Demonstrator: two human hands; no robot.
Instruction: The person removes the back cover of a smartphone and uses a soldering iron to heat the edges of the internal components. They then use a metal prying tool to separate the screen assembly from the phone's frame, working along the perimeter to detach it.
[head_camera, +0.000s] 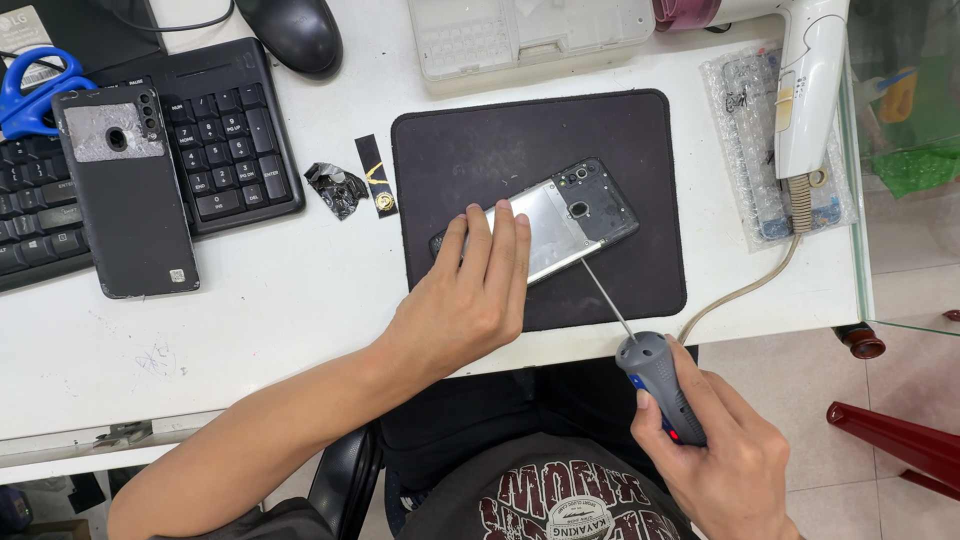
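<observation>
Left hand (462, 300) presses flat, fingers spread, on the opened phone (560, 222) atop the black mat (640, 270); right hand (725, 460), at five o'clock, grips the screwdriver (655, 375), tip on the phone.

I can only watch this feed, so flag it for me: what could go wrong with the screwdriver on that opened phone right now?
The left hand presses only one end of the opened phone; it might pivot on the dark mat. The screwdriver, gripped by the right hand, meets the phone at a slant, so its tip could slip and scratch the board. Small loose parts lie on the white table and could get lost.
</observation>
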